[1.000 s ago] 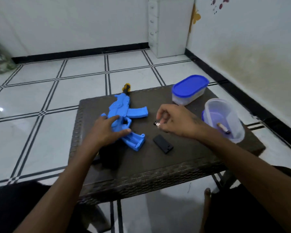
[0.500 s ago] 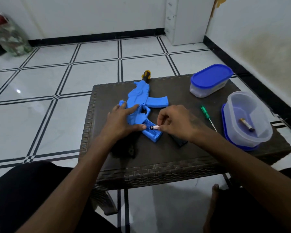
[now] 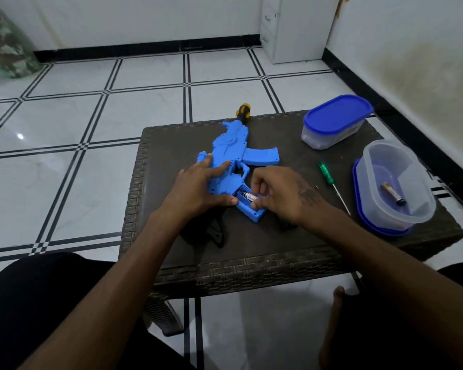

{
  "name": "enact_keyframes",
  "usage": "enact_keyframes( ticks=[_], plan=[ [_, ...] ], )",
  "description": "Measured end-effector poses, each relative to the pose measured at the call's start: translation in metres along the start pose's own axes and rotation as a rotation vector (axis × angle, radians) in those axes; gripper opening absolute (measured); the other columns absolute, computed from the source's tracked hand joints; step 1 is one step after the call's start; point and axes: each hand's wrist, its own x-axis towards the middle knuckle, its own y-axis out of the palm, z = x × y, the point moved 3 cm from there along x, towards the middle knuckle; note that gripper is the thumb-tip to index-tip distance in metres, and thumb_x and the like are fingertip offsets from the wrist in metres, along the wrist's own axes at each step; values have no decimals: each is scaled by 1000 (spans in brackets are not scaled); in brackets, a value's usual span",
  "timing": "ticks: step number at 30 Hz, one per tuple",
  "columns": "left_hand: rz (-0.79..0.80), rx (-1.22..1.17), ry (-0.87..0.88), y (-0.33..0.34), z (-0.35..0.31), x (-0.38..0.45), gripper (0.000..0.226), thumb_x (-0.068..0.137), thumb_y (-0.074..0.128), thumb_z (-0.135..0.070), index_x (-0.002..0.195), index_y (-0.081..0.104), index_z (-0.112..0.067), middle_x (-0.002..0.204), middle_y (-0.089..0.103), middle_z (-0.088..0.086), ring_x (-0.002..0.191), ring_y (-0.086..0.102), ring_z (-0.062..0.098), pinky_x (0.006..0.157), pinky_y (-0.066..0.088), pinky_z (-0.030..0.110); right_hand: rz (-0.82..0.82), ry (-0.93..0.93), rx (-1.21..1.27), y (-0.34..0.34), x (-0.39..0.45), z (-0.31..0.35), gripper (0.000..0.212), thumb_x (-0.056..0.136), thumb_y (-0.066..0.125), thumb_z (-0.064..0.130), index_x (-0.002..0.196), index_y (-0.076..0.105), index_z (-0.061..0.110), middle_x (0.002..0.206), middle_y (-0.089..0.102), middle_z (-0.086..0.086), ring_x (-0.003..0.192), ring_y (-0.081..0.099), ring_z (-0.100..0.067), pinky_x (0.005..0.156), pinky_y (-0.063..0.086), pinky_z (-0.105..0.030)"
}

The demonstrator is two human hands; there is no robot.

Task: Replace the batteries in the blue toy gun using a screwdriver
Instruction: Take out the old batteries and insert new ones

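Observation:
The blue toy gun (image 3: 235, 148) lies flat on the dark woven table (image 3: 251, 263), muzzle pointing away. Its grip has an open battery compartment. My left hand (image 3: 198, 188) rests on the gun body, fingers straight, thumb by the compartment. My right hand (image 3: 278, 193) pinches a white battery (image 3: 249, 196) that sits in the compartment. A green-handled screwdriver (image 3: 330, 182) lies on the table to the right. The black compartment cover is mostly hidden under my right wrist.
An open clear tub (image 3: 380, 161) at the right holds an old battery (image 3: 392, 193) and sits on its blue lid. A closed blue-lidded tub (image 3: 336, 120) stands at the back right. A black object (image 3: 214, 233) lies under my left forearm. Tiled floor surrounds the table.
My right hand carried the battery left from above the table to the gun's grip and into the open compartment. The left hand stayed on the gun. The camera shifted, bringing the screwdriver into view.

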Motion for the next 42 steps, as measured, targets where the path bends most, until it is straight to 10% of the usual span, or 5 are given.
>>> enact_keyframes(
  ticks=[12, 18, 25, 35, 42],
  plan=[
    [24, -25, -39, -1, -3, -1, 92, 70, 73, -60, 149, 33, -34, 162, 15, 8, 148, 16, 23, 117, 20, 45, 200, 249, 309, 3, 24, -3, 40, 69, 87, 14, 97, 59, 16, 82, 59, 0, 75, 58, -14, 74, 54, -35],
    [26, -108, -40, -1, 1, -4, 92, 69, 75, -56, 148, 34, -35, 162, 12, 6, 149, 12, 21, 119, 17, 42, 76, 185, 136, -25, 5, 0, 34, 74, 82, 40, 94, 61, 22, 82, 59, 8, 73, 56, -6, 60, 42, -24],
    [-27, -199, -39, 3, 0, -1, 95, 56, 75, -58, 143, 44, -35, 160, 20, 2, 147, 20, 22, 117, 21, 40, -219, 343, -115, -132, -65, -57, 3, 84, 70, 12, 85, 68, 14, 78, 64, 5, 69, 62, -12, 69, 50, -29],
    [-1, -162, -40, 6, -16, 1, 101, 52, 67, -65, 145, 40, -35, 160, 20, 3, 147, 20, 25, 116, 22, 45, 53, 586, -502, -116, -75, -109, 36, 86, 67, 10, 121, 58, 5, 121, 61, -18, 108, 60, -32, 83, 48, -36],
    [-9, -179, -31, 10, -10, 2, 100, 52, 68, -67, 144, 41, -38, 161, 19, 3, 147, 18, 24, 117, 22, 45, -102, 452, -442, -103, -78, -124, 12, 89, 54, 5, 97, 63, 5, 99, 65, -15, 78, 53, -27, 68, 40, -35]
  ],
)
